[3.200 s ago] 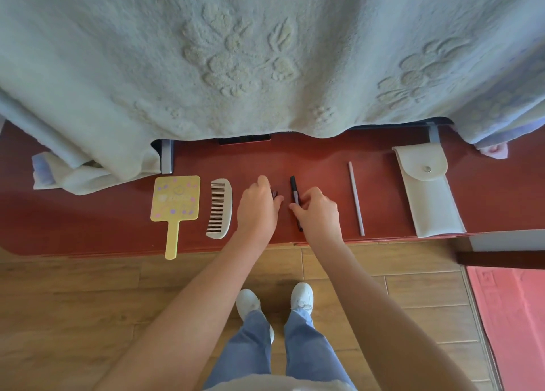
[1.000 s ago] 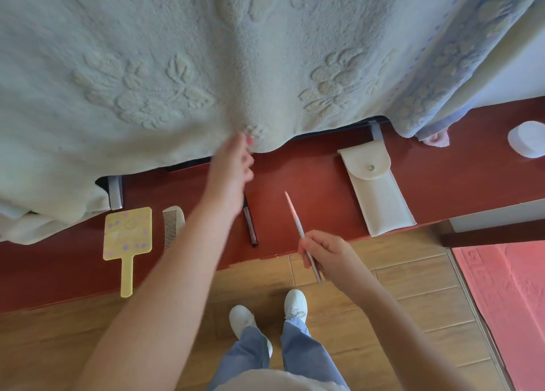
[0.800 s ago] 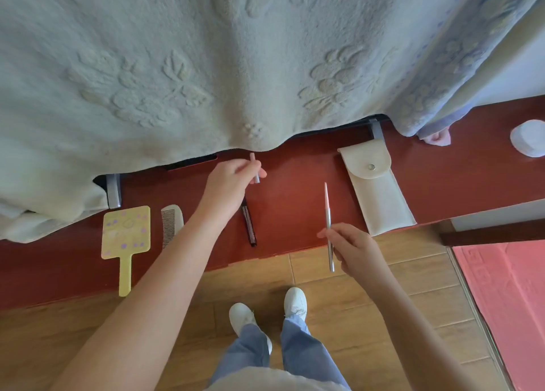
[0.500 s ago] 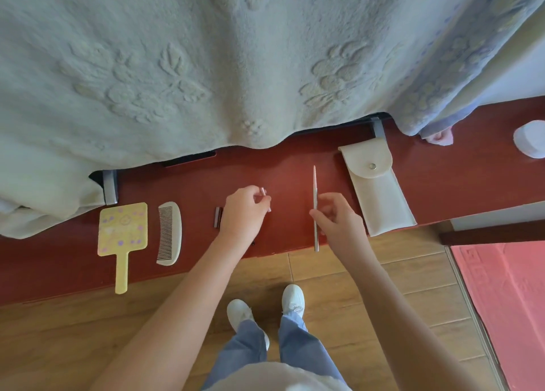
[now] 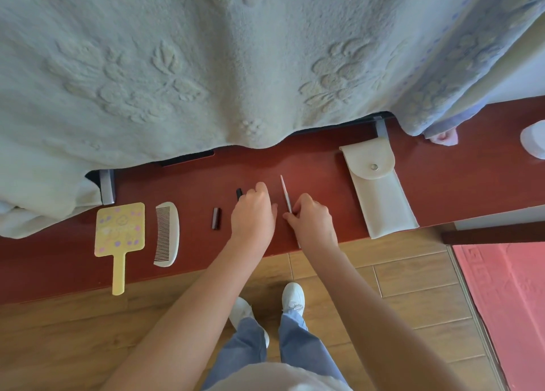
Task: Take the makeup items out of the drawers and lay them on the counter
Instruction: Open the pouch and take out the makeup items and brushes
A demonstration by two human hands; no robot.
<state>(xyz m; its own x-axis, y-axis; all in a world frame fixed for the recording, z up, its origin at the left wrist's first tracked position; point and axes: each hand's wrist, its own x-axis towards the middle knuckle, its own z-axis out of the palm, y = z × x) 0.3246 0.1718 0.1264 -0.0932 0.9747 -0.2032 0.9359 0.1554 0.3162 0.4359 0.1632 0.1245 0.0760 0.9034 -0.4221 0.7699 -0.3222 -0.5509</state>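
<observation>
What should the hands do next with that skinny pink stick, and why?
Probably the right hand should let go of the thin pink stick and pull back. The stick already looks to lie flat on the red counter, in line with the mirror, comb and small dark tube, so only the release seems left. The left hand covers a black pencil.

two hands at a red counter with makeup things in a row

the right hand pinches a thin pink stick lying on the counter. the left hand is curled over a black pen. left of it lie a small dark tube, a white comb and a yellow mirror. a cream pouch lies to the right. a pale towel hangs above.
</observation>
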